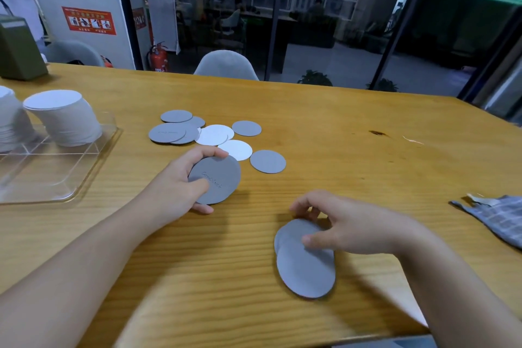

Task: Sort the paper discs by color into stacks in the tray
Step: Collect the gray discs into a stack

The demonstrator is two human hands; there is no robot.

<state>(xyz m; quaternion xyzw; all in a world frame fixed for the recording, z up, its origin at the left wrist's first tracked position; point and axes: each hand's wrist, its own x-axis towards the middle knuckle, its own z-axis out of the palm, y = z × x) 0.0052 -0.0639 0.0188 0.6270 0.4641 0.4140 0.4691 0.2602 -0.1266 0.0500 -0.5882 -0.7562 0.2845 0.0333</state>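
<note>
Paper discs are what this is all about, and most of the sorted ones already stand in the tray (93, 150), far left of the loose pile (214, 135): one tall white stack (63, 118), and part of a second white stack (8, 118) cut off by the edge of view. The loose pile lies right of the tray, mid-table; I count about six grey discs and three white ones in it, though overlaps make that uncertain.

Just this side of the pile, the left hand (180, 186) holds a small grey stack (216, 181), fingers curled over its far edge and thumb on top. How many discs it holds I cannot tell.

Further right and nearer the table's front edge, the right hand (344, 229) has its fingers bent onto a few overlapping grey discs (305, 265) lying flat on the wood; at least two, perhaps three. They lie under and towards me from the fingertips.

The left hand is the nearer to the tray, so the grey stack would likely travel leftward from there. The grey discs under the right hand are well apart from it.

A checked cloth (497, 217) lies at the far right.
</note>
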